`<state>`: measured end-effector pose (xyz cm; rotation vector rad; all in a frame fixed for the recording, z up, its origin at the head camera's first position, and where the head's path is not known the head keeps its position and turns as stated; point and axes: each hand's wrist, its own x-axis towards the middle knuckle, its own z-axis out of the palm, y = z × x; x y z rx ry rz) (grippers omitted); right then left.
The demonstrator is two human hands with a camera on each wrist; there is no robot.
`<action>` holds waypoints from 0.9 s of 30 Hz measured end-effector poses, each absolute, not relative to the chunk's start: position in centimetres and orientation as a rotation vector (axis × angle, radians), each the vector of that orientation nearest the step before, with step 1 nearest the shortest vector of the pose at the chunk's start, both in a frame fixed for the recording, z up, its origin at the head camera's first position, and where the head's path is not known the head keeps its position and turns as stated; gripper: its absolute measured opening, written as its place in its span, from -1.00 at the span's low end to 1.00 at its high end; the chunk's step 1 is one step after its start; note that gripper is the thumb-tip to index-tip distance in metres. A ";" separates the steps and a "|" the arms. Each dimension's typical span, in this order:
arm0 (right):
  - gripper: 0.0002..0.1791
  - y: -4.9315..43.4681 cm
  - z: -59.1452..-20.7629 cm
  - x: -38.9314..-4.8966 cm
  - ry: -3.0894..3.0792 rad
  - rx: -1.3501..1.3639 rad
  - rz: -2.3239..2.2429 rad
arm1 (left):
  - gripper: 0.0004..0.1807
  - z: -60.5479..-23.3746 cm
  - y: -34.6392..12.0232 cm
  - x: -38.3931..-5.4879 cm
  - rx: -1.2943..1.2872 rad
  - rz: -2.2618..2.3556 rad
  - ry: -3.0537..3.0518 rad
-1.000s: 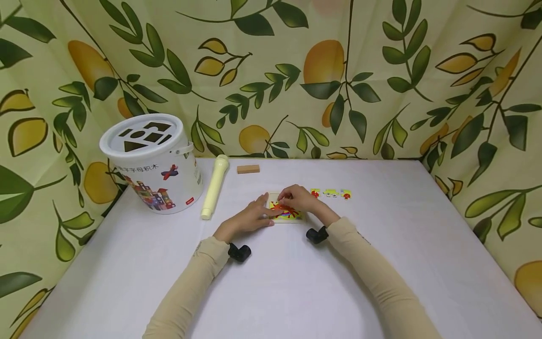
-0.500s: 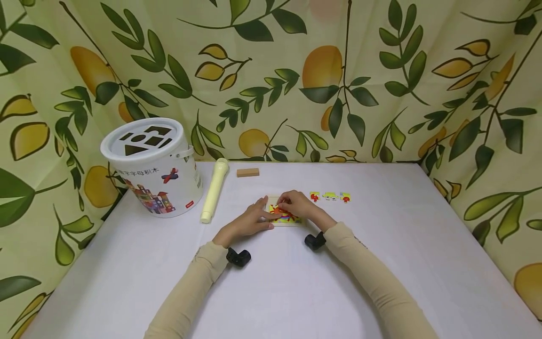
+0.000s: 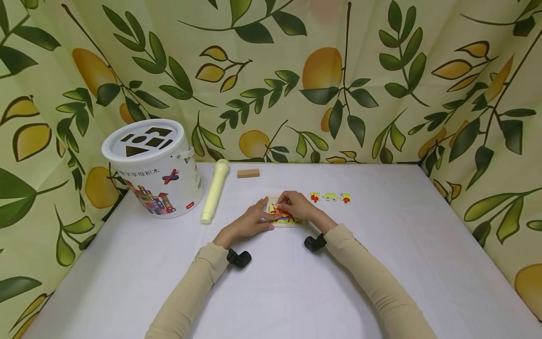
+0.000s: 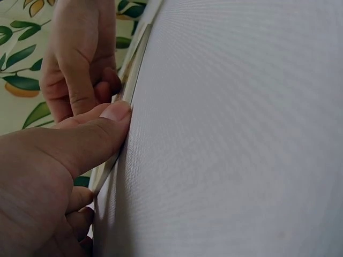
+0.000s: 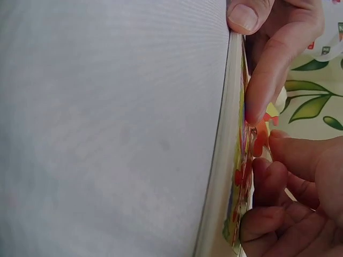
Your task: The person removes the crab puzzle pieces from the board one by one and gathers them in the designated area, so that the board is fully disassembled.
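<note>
A small framed jigsaw puzzle (image 3: 292, 225) with a red crab-like picture lies flat on the table between both hands. My left hand (image 3: 251, 221) holds the frame at its left side, thumb at the near edge, with the index finger reaching onto the picture. Over the board, my right hand (image 3: 295, 206) pinches a red and yellow puzzle piece (image 5: 261, 138); in the right wrist view it stands tilted above the picture, close to the left index fingertip. The pale frame (image 5: 216, 182) shows edge-on there. My fingers hide part of the picture.
Loose puzzle pieces lie behind and right of the board: a red one (image 3: 314, 197), a yellow-white one (image 3: 331, 196) and another red one (image 3: 346, 198). Further back are a wooden block (image 3: 248, 173), a pale yellow microphone-shaped stick (image 3: 214, 192) and a white bucket (image 3: 158, 188) with a shape-hole lid.
The right fingers have shifted slightly on the puzzle piece, and it now looks more tilted up. The left hand keeps its hold, and the head view has tipped up a little.
</note>
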<state>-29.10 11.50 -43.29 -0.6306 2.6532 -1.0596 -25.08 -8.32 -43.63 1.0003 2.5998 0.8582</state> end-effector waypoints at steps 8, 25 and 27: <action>-0.91 11.7 -43.4 -29.2 2.658 -0.617 -1.092 | -0.58 -43.7 -8.2 -25.1 0.999 0.853 2.605; -0.86 15.4 -41.8 -30.2 2.685 -0.471 -1.270 | -0.59 -43.6 -8.2 -25.1 0.991 0.835 2.614; -0.86 16.8 -41.5 -30.1 2.673 -0.435 -1.273 | -0.59 -43.5 -8.2 -25.1 0.989 0.833 2.615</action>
